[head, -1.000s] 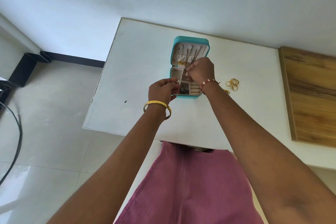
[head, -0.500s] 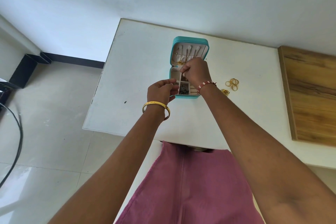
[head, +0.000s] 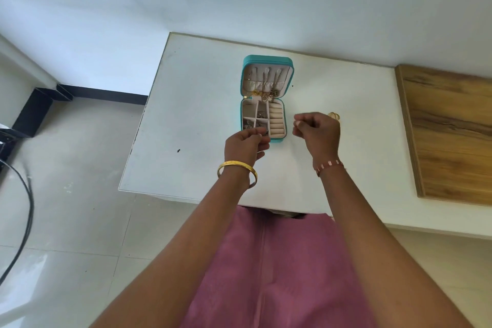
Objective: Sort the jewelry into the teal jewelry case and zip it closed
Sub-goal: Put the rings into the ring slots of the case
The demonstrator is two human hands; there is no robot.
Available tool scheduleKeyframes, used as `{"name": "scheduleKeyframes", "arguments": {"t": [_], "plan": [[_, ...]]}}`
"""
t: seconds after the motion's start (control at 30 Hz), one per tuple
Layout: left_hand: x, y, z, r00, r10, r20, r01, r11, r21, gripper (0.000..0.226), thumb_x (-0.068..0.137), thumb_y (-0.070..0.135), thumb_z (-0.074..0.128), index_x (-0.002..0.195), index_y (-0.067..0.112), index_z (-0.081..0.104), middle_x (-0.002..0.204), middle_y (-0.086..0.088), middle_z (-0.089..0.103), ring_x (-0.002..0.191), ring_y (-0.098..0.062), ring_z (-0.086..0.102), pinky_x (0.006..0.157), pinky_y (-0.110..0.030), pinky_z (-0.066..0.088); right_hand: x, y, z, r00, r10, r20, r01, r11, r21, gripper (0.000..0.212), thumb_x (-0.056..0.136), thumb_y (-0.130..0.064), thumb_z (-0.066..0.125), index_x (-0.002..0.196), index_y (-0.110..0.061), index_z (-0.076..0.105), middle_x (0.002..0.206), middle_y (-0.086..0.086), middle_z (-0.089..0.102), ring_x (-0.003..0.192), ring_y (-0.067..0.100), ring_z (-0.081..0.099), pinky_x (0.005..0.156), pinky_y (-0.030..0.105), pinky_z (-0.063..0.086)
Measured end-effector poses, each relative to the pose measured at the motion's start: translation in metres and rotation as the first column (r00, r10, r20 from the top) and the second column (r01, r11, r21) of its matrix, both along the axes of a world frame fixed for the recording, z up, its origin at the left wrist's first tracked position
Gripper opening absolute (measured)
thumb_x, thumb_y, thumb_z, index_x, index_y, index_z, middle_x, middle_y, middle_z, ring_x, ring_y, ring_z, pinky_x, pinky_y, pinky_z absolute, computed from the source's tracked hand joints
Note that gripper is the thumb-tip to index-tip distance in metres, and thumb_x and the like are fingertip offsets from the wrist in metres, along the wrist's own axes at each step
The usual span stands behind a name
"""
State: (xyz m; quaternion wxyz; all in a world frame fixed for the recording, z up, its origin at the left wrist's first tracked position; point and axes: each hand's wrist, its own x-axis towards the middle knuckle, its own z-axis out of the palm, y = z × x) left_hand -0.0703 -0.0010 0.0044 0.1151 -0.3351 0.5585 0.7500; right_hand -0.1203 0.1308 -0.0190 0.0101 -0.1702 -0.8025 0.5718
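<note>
Left hand [head: 246,142]: fingers [head: 259,131] curled, tips drawn together at the near left corner of the teal jewelry case [head: 266,100]. Whether they pinch anything cannot be told; the tips overlap the case's near edge. A gold bangle [head: 237,169] sits on this wrist.

Right hand [head: 318,133]: fingers [head: 300,123] curled inward, thumb and forefinger tips close together, held just right of the case and apart from it. Any item between the tips is too small to make out. A red and white thread bracelet [head: 328,166] circles this wrist.

Case: lying open on the white table [head: 191,114], lid tilted back on the far side, base toward the person. The lid's lining shows hooks and a pocket, with gold chains and pendants [head: 263,93] gathered along its lower edge at the hinge. The base has small square compartments on the left, several holding dark, silvery pieces [head: 249,125], and a column of ring rolls [head: 275,121] on the right.

Loose jewelry: gold rings [head: 334,116] lie on the table just beyond the right hand, largely hidden by it.

Surroundings: a wooden board [head: 450,136] lies on the table's right end. A small dark speck [head: 178,151] marks the table left of the hands. The person's pink garment [head: 266,274] fills the lower centre. A tiled floor [head: 66,194] lies to the left, with a black cable [head: 25,210] over it.
</note>
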Motion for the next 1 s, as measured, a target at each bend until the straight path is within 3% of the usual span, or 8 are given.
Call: {"name": "scheduleKeyframes", "arguments": {"t": [0.17,0.27,0.43,0.57,0.7,0.8,1.0], "plan": [[0.010,0.030,-0.003,0.997,-0.065,0.030,0.064,0.998,0.019,0.024,0.087,-0.001,0.045,0.079,0.015,0.062,0.074,-0.004,0.063,0.070,-0.015,0.058,0.074,-0.026,0.049,0.022,0.034,-0.010,0.985,-0.156,0.075,0.161,0.984,-0.075,0.014,0.080,0.011,0.057,0.084,0.004,0.068,0.066,0.003,0.062,0.056,0.014,0.058,0.072,0.035,0.056],[0.010,0.047,-0.005,0.994,-0.103,0.048,0.103,0.995,0.010,0.022,0.087,-0.001,0.045,0.088,0.011,0.064,0.076,-0.004,0.063,0.073,-0.016,0.059,0.078,-0.028,0.050,0.025,0.047,-0.015,0.978,-0.190,0.086,0.197,0.977,-0.078,0.019,0.079,0.011,0.057,0.076,-0.006,0.066,0.065,0.004,0.062,0.055,0.017,0.058,0.076,0.040,0.056],[0.002,0.072,-0.006,0.986,-0.160,0.052,0.162,0.986,-0.029,0.023,0.087,-0.001,0.044,0.091,0.010,0.064,0.074,-0.003,0.063,0.073,-0.016,0.059,0.079,-0.029,0.051,0.019,0.065,-0.026,0.978,-0.200,0.058,0.196,0.978,0.070,0.018,0.079,0.004,0.056,0.080,-0.011,0.066,0.064,0.006,0.062,0.058,0.020,0.060,0.078,0.041,0.056],[-0.002,0.087,-0.012,0.976,-0.201,0.078,0.207,0.976,-0.070,0.024,0.088,-0.001,0.043,0.092,0.010,0.064,0.077,-0.004,0.064,0.078,-0.018,0.060,0.081,-0.030,0.051,0.013,0.072,-0.032,1.000,-0.029,0.011,0.023,0.933,0.359,0.023,0.083,-0.003,0.057,0.104,-0.006,0.066,0.092,0.016,0.065,0.084,0.029,0.063,0.076,0.025,0.045],[0.001,0.094,-0.019,0.969,-0.222,0.108,0.233,0.967,-0.102,0.024,0.088,-0.001,0.043,0.093,0.009,0.064,0.087,-0.010,0.065,0.081,-0.021,0.060,0.081,-0.029,0.051,0.006,0.069,-0.036,0.969,0.239,0.065,-0.230,0.774,0.589,0.039,0.087,-0.005,0.055,0.125,-0.011,0.056,0.116,0.019,0.052,0.105,0.031,0.054,0.087,0.032,0.043],[0.004,0.095,-0.023,0.968,-0.214,0.128,0.229,0.967,-0.112,0.025,0.087,-0.002,0.043,0.095,0.007,0.065,0.087,-0.010,0.065,0.079,-0.020,0.060,0.080,-0.028,0.051,0.006,0.067,-0.037,0.953,0.292,0.086,-0.277,0.712,0.645,0.033,0.088,-0.004,0.052,0.120,-0.006,0.058,0.119,0.019,0.051,0.108,0.034,0.051,0.086,0.036,0.044],[0.008,0.089,-0.026,0.974,-0.186,0.126,0.198,0.976,-0.086,0.023,0.087,-0.002,0.045,0.095,0.006,0.065,0.077,-0.006,0.064,0.074,-0.017,0.060,0.076,-0.027,0.050,0.012,0.071,-0.034,0.975,0.219,0.038,-0.205,0.818,0.537,0.016,0.081,-0.007,0.065,0.094,0.000,0.062,0.099,0.018,0.059,0.087,0.031,0.058,0.070,0.030,0.042]]}}
